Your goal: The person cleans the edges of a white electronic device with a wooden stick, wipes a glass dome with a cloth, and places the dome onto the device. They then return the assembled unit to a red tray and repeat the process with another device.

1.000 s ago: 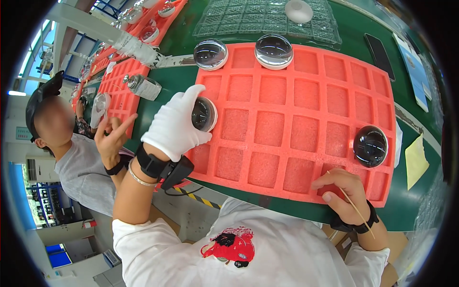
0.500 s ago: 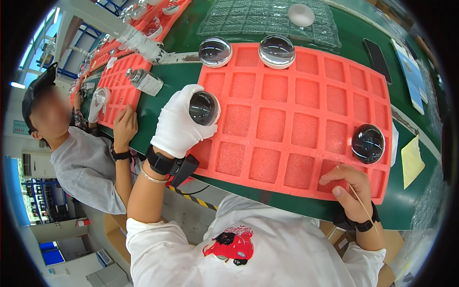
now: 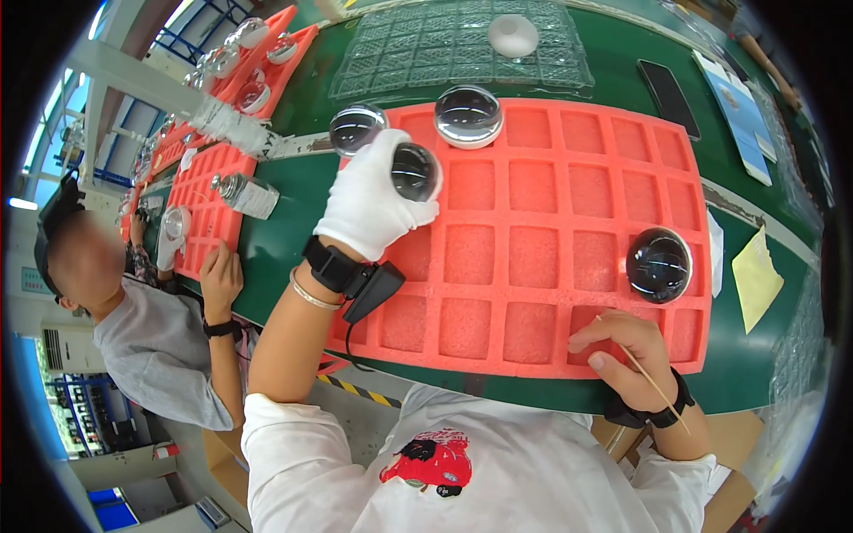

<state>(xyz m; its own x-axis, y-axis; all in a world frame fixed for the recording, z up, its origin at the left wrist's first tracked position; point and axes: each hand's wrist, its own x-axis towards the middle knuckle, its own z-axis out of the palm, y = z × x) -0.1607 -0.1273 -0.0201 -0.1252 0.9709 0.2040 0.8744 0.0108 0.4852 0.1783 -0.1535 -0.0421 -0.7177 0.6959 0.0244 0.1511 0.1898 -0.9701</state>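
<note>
My left hand (image 3: pixel 362 202), in a white glove, is closed round a clear, rounded glass dome (image 3: pixel 413 173). It holds the dome over the far left part of a red foam tray (image 3: pixel 498 228) with square pockets. My right hand (image 3: pixel 633 354) is bare and rests low over the tray's near right pockets. A thin wooden stick (image 3: pixel 656 385) is pinched by its thumb and runs back past the wrist. Two more glass domes (image 3: pixel 468 117) sit along the tray's far edge. Another dome (image 3: pixel 658 265) sits in a pocket beyond my right hand.
A clear plastic blister tray (image 3: pixel 418 53) with a frosted white globe (image 3: pixel 514 36) lies beyond. A phone (image 3: pixel 668 98), blue-white booklet (image 3: pixel 734 115) and yellow paper (image 3: pixel 757 281) are at the right. To the left are a glass bottle (image 3: pixel 245 195) and a co-worker (image 3: pixel 169 338) beside another red tray (image 3: pixel 206 191).
My left hand has carried the glass dome rightward and farther over the tray, close to the far row of domes. The view has shifted slightly. My right hand keeps its place with the stick.
</note>
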